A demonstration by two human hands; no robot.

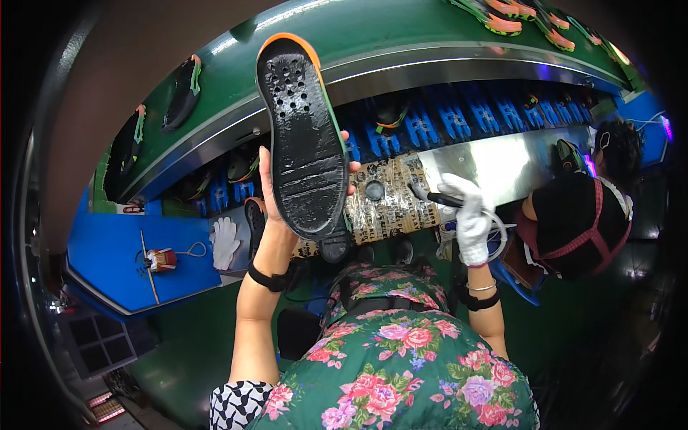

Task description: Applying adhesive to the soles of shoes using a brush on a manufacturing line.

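A black shoe sole (308, 165) with an orange and green rim stands nearly upright in my bare left hand (271, 197). My thumb is along its left edge and the fingertips come round its right edge. The inner face shows small holes near the orange end and looks glossy, as if wet. My right hand (469, 218), in a white glove, is closed on a black-handled brush (446, 200) whose dark tip points left, apart from the sole. A white tube (499, 236) loops beside that hand. Below the tip, a small dark round disc (375, 190) rests on the taped cardboard (387, 215).
Several soles ride on the green conveyor (401, 29) beyond a metal rail. Blue holders (423, 129) line the shelf under it. On the left, a blue table (115, 251) bears a white glove (225, 240) and a small red-and-white object (163, 259). A capped person (573, 222) sits close on the right.
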